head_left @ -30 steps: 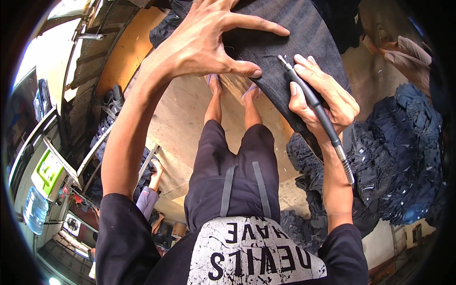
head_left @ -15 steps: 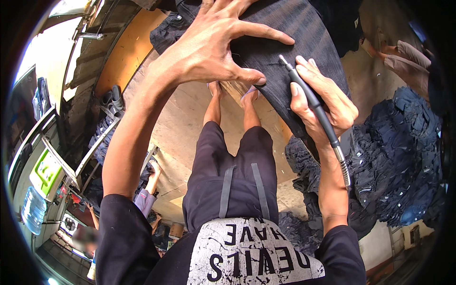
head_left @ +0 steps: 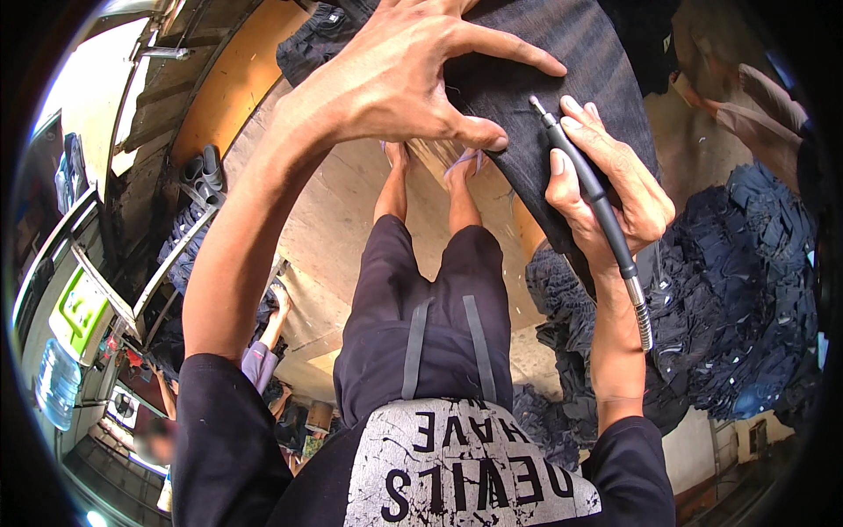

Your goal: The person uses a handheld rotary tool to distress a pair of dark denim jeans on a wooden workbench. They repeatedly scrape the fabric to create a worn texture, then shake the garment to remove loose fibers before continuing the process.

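Observation:
Dark denim fabric [head_left: 588,53], maybe a trouser leg, is laid out in front of me, curving down toward the right. My left hand [head_left: 408,79] rests over its left part, palm down, with thumb and index finger spread wide. In my right hand [head_left: 628,189] I grip a black pen-shaped rotary tool [head_left: 604,215], with a springy metal sleeve at its lower end. Its metal tip points up-left at the denim, between my left thumb and index finger. I cannot tell whether the tip touches the cloth. What supports the fabric is mostly hidden.
Big heaps of dark garments [head_left: 746,290] lie at the right. More dark clothing [head_left: 312,44] sits beyond my left hand. Another person's legs [head_left: 764,123] show at the far right. At the left are sandals [head_left: 206,176], a water jug [head_left: 58,382] and a green container [head_left: 81,321].
My right hand and the rotary tool have shifted slightly right. My left hand has also slid a little right across the denim, its fingers still spread.

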Demonstrator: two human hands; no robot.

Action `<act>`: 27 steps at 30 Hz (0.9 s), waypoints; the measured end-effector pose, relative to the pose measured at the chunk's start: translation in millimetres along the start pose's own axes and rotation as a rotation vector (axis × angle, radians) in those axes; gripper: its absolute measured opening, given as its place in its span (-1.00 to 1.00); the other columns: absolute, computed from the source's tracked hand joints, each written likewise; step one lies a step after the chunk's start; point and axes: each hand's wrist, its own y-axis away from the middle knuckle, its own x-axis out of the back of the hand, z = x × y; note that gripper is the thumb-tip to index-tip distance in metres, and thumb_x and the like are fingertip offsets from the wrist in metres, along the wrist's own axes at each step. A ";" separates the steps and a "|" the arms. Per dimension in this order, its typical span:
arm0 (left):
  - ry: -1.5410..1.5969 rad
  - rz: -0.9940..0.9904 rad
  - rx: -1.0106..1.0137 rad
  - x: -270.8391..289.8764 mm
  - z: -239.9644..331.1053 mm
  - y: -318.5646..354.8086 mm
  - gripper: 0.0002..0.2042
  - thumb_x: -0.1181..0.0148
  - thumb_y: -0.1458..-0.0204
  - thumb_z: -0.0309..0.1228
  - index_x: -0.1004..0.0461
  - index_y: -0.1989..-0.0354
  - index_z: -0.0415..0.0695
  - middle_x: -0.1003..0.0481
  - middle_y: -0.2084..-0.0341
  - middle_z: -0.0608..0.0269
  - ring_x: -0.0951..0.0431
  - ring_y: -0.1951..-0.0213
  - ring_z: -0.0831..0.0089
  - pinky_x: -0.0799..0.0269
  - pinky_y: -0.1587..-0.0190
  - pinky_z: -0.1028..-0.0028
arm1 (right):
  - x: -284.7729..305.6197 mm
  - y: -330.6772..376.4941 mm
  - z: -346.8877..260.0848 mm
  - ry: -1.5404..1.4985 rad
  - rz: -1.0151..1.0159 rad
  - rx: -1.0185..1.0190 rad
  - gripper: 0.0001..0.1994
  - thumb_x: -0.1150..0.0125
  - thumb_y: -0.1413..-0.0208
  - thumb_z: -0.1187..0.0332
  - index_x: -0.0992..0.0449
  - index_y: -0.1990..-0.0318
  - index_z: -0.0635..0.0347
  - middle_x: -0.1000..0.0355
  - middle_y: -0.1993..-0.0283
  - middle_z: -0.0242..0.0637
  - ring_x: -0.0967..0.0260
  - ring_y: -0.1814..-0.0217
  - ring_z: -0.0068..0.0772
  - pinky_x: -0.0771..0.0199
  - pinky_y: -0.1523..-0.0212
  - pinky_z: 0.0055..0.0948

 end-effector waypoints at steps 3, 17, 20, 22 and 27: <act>-0.055 0.018 -0.030 0.3 3.5 -0.3 -0.26 -0.51 0.05 0.30 -0.62 -0.38 0.45 0.09 -0.73 -0.06 0.43 -0.73 -0.25 0.76 -0.60 -0.39 | -1.1 0.9 0.8 0.007 0.035 -0.003 -0.69 -0.50 0.12 0.66 -0.76 0.13 0.43 -0.76 0.12 0.02 -0.79 -0.07 -0.05 -0.76 -0.28 -0.05; 0.039 -0.027 0.036 3.6 3.4 -1.4 -0.24 -0.53 0.07 0.33 -0.62 -0.38 0.46 0.10 -0.73 -0.04 0.43 -0.73 -0.24 0.75 -0.61 -0.40 | 4.2 15.3 -4.8 -0.013 -0.009 -0.018 -0.66 -0.39 -0.03 0.69 -0.73 -0.01 0.48 -0.73 -0.06 0.16 -0.75 -0.16 0.00 -0.67 -0.37 -0.06; -0.011 -0.014 0.017 3.3 4.4 -0.3 -0.24 -0.54 0.07 0.32 -0.63 -0.37 0.45 0.10 -0.73 -0.04 0.43 -0.73 -0.24 0.74 -0.61 -0.40 | 4.2 13.7 -5.3 0.017 0.016 -0.047 -0.72 -0.50 0.10 0.62 -0.77 0.15 0.43 -0.76 0.12 0.04 -0.79 -0.06 -0.03 -0.77 -0.26 -0.04; -0.038 -0.022 0.020 3.1 4.2 -0.6 -0.25 -0.54 0.08 0.32 -0.63 -0.37 0.46 0.10 -0.73 -0.03 0.43 -0.73 -0.24 0.74 -0.61 -0.40 | 3.6 12.8 -5.7 -0.023 0.039 -0.041 -0.72 -0.49 0.11 0.62 -0.77 0.15 0.42 -0.76 0.13 0.04 -0.79 -0.05 -0.03 -0.77 -0.26 -0.04; -0.051 -0.068 0.062 5.2 2.7 -3.8 -0.26 -0.54 0.07 0.31 -0.63 -0.37 0.47 0.10 -0.73 -0.03 0.43 -0.73 -0.22 0.74 -0.61 -0.40 | 6.2 15.2 -6.4 -0.065 -0.006 -0.055 -0.69 -0.40 0.02 0.67 -0.73 0.06 0.48 -0.74 -0.03 0.15 -0.75 -0.15 0.03 -0.68 -0.36 -0.05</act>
